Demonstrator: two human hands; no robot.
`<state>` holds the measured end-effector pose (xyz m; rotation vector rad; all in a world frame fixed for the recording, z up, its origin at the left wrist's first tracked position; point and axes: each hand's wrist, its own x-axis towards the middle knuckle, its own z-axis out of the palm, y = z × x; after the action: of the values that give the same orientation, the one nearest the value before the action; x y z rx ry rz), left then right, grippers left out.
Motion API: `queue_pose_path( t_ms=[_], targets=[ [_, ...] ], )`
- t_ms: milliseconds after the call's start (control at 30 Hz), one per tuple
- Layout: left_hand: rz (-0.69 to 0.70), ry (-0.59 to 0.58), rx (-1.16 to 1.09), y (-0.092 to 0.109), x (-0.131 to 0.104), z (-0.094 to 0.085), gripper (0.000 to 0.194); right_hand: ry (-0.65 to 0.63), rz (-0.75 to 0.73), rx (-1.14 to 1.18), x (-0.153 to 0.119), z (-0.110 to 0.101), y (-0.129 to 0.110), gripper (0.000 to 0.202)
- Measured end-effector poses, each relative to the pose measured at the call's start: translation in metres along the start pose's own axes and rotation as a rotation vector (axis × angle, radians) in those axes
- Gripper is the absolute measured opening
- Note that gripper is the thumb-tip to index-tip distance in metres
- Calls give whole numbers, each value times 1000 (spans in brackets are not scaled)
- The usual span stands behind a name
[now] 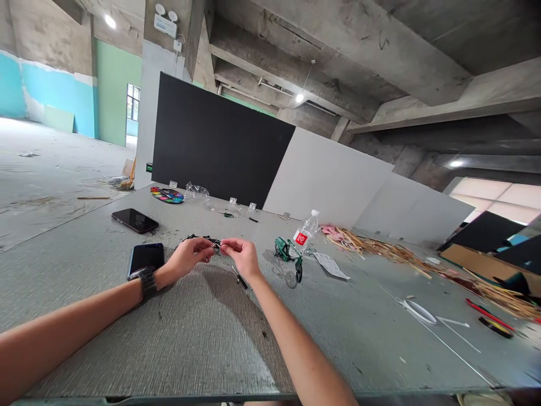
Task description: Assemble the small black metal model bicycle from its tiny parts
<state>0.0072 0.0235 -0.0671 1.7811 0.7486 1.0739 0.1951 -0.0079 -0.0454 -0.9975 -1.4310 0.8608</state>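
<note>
My left hand (190, 256), with a dark watch (147, 282) on the wrist, is closed in a pinch above the table. Opposite it, the fingertips of my right hand (243, 256) are pinched together too, almost meeting the left ones. What lies between the fingers is too small to make out. Dark small parts (198, 237) show just behind the hands, partly covered by them. A small black screwdriver-like tool (241, 281) lies near my right wrist. Farther right stands a dark green toy bicycle (289, 254), apart from both hands.
Two phones (135, 220) lie at the left, one beside my watch. A paint palette (167, 195) and clear plastic wrapping (196, 192) sit near the black panel (220, 141). A bottle (306, 231), paper sheet (331, 265), wood strips (380, 248) and white cable (420, 312) spread rightward.
</note>
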Motion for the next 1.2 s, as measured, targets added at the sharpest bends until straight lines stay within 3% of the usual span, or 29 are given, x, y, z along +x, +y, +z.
queue_pose_path(
  t_ms=[267, 600, 933, 1200],
  targets=[
    [17, -15, 3, -2, -1, 2, 30, 57, 56, 47, -5, 8, 4, 42],
    [-4, 8, -70, 8, -2, 3, 30, 15, 60, 47, -5, 9, 4, 44],
    [-44, 23, -139, 1, -1, 5, 35, -29, -5, -141, -6, 7, 1, 35],
    [-31, 20, -152, -4, 2, 5, 31, 35, 82, 70, -4, 9, 7, 36]
  ],
)
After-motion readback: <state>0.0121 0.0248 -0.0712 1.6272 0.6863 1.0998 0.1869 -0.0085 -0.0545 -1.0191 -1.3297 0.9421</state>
